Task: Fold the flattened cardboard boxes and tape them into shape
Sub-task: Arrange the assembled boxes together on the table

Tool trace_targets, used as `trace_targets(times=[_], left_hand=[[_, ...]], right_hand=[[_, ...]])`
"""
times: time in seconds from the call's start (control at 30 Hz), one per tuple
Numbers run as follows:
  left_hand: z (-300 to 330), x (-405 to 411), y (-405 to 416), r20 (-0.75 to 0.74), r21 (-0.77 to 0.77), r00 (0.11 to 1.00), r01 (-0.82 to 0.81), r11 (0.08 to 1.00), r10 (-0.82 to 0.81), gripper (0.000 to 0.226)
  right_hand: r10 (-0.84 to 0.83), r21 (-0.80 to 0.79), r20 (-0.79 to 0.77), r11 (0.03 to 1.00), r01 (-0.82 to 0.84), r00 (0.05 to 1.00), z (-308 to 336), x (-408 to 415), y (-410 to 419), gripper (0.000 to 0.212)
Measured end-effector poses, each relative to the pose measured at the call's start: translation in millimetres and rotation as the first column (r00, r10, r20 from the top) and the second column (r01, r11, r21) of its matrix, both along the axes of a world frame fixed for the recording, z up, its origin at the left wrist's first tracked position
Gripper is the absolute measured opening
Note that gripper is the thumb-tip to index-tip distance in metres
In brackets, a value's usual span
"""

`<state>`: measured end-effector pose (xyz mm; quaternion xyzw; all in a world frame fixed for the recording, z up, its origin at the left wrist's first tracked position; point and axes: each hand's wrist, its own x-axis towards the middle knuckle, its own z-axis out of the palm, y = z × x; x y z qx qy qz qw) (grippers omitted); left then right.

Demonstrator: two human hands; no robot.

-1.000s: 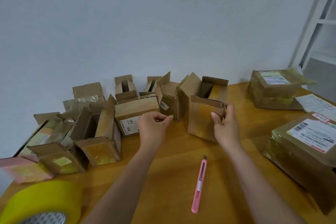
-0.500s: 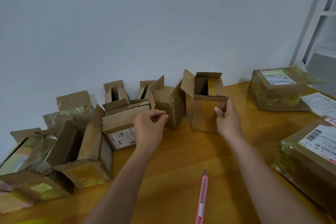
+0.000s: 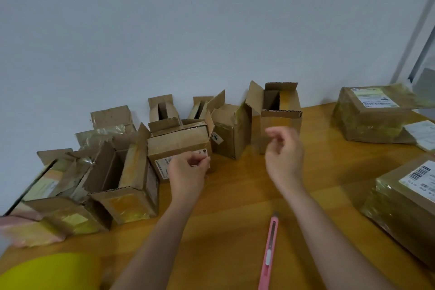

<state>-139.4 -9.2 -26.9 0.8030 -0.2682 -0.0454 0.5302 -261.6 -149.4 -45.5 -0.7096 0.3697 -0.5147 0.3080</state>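
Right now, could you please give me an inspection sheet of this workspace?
Surface: wooden table, against a pale wall.
Job's things: folded open-topped boxes along the wall; upright box stands free; yellow tape roll at the near left edge.
Clutter: pink utility knife between the forearms; taped labelled parcels on the right.
Grippers: left hand loosely curled, contents unclear; right hand relaxed, blurred, off the box.
Cables: nothing seen.
Surroundings: white frame at far right.

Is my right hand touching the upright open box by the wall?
Apart. The head view shows the right hand blurred and pulled back nearer the camera; its fingers overlap the upright box but grip no edge.
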Motion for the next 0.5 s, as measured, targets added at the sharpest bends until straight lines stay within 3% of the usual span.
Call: trace_targets(times=[0.1,0.2,0.33,0.5], left_hand=[[0.0,-0.2,18.2,0.004,-0.001,0.999,-0.054,0.999,0.054,0.017],[3.4,-1.8,38.2,0.050,-0.018,0.997,-0.064,0.998,0.064,0.018],[8.2,-3.5,59.6,0.058,-0.043,0.997,-0.039,0.998,0.041,0.013],[4.3,4.4,68.7,0.005,-0.049,1.000,-0.010,0.999,0.010,0.016]], right_hand=[[0.403,0.146,-0.136,0.912,-0.384,0.905,6.0,20.9,27.0,0.052],[0.583,0.279,-0.167,0.801,-0.529,0.795,12.4,42.4,39.5,0.063],[0.636,0.398,-0.179,0.745,-0.536,0.751,21.2,59.6,53.4,0.069],[0.592,0.373,-0.224,0.786,-0.494,0.774,24.0,60.3,67.8,0.065]])
